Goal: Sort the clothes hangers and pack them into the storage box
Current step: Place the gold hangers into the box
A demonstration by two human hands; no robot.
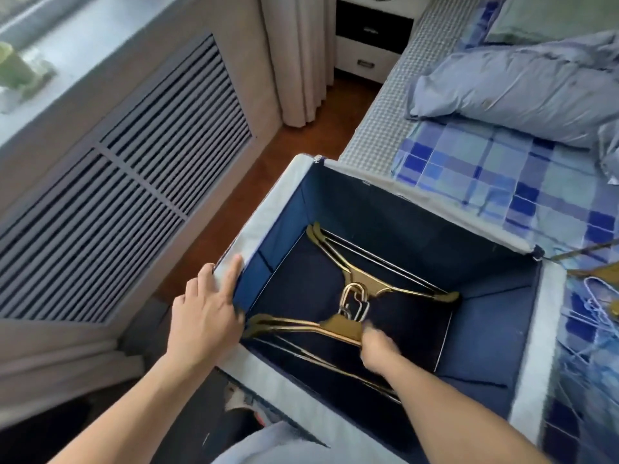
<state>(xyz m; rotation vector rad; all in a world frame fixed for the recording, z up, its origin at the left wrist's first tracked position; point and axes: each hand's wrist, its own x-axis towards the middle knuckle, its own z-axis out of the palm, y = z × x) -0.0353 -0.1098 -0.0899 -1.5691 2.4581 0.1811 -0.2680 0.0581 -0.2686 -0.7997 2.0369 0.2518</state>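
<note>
An open fabric storage box [268, 209], grey outside and dark blue inside, stands at the bed's edge. One stack of gold hangers [363, 277] lies across its far floor, hooks toward me. A nearer stack of gold hangers [301, 324] lies opposite it, the hooks of both meeting in the middle. My right hand [378, 349] is down inside the box and grips the neck of the nearer stack. My left hand [204, 313] rests on the box's left rim with fingers straight. More hangers [599, 296], pale wire and gold ones, lie on the bed at the right.
A bed with a blue checked sheet [485, 169] and a blue pillow [522, 92] fills the right. A slatted radiator cover [117, 182] runs along the left below a windowsill. A curtain [298, 55] and a nightstand [371, 35] stand at the far end over wooden floor.
</note>
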